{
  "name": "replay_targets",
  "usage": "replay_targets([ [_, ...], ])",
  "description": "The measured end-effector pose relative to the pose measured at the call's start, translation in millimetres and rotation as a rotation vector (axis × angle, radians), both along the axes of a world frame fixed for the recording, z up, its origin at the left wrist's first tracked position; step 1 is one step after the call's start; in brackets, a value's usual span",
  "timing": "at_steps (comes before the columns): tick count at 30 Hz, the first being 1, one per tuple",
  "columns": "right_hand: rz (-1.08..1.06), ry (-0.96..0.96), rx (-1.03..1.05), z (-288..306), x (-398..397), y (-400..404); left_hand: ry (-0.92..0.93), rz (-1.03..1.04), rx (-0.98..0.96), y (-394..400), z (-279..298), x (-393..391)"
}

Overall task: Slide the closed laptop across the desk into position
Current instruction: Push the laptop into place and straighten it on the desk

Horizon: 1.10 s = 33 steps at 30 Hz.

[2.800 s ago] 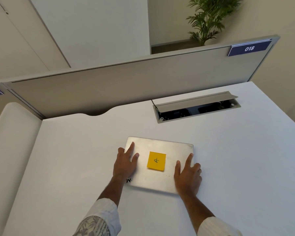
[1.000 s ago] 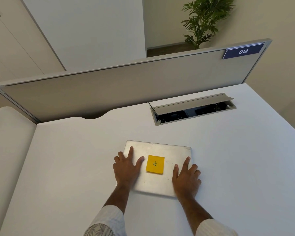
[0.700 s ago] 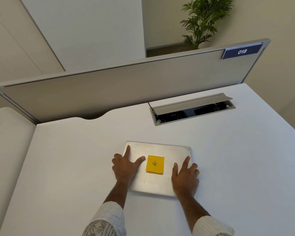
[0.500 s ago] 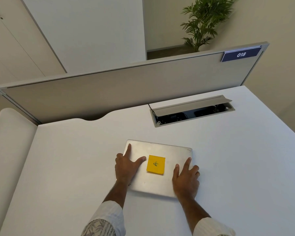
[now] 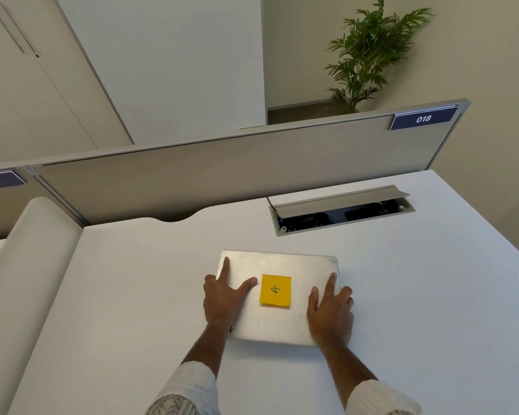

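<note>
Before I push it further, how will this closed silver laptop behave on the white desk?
The laptop looks like a stiff, flat metal slab, so it should move as one piece. The desk appears smooth, so it probably glides easily and could overshoot. With the left hand and right hand flat on opposite sides, it should stay straight.

A dark blue label at the upper right corner of the desk partition reads "018" in white numerals. A yellow sticky note on the lid of the closed laptop carries one handwritten mark resembling the numeral 4. A second dark blue label at the left edge is cut off and cannot be read.
</note>
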State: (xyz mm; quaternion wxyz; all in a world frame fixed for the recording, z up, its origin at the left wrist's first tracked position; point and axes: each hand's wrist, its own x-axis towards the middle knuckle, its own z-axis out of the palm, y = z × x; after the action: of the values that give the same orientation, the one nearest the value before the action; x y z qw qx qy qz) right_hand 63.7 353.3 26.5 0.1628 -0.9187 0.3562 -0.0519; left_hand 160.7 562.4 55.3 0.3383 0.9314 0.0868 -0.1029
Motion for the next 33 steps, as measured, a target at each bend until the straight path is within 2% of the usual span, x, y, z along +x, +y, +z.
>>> replay_targets([
  [6,0.142,-0.009,-0.065,7.6,13.5,-20.0,-0.007,0.113,-0.063,-1.1,2.1,-18.4],
  [17,0.237,-0.001,-0.066,9.2,13.7,-25.0,0.015,0.220,-0.092,1.6,-4.0,-40.5],
  [24,0.238,0.012,-0.025,3.3,13.2,-24.1,0.009,0.197,-0.071,1.6,-17.0,-42.6],
  [33,0.273,0.053,-0.038,-13.1,14.2,-26.2,0.042,0.102,0.061,5.7,-45.5,-45.9],
])
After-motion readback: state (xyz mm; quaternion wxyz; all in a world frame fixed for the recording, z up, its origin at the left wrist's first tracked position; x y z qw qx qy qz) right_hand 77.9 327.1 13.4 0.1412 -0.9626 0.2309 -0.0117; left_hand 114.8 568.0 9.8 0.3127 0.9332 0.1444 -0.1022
